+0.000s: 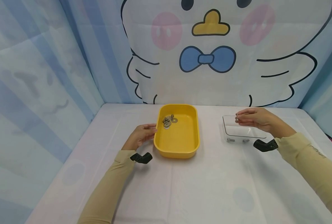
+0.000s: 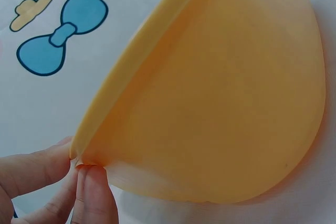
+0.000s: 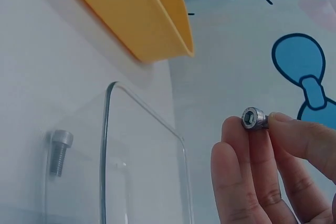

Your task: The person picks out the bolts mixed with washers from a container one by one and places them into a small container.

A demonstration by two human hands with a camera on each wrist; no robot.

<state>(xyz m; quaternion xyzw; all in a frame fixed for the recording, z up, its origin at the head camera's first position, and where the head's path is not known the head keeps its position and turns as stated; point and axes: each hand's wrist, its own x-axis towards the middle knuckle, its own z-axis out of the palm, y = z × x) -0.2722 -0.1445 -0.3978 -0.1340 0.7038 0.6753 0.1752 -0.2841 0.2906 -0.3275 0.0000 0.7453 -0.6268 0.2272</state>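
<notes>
A yellow tray [image 1: 180, 137] stands on the table, with several bolts and washers [image 1: 168, 121] grouped toward its far left. My left hand [image 1: 142, 134] is at the tray's left side; in the left wrist view its thumb and fingers pinch the rim [image 2: 118, 80]. My right hand [image 1: 256, 119] is raised over a clear box [image 1: 247, 137] at the right. Between thumb and fingers it pinches a socket-head bolt [image 3: 254, 118], head outward, the shank mostly hidden by the thumb. Inside the clear box lie bolts, one [image 3: 60, 150] seen through its wall.
White cloth covers the table [image 1: 205, 186]. Behind it hangs a printed curtain [image 1: 208, 87] with a cartoon face, and another curtain [image 1: 37, 93] closes off the left side. Black camera mounts sit at both wrists.
</notes>
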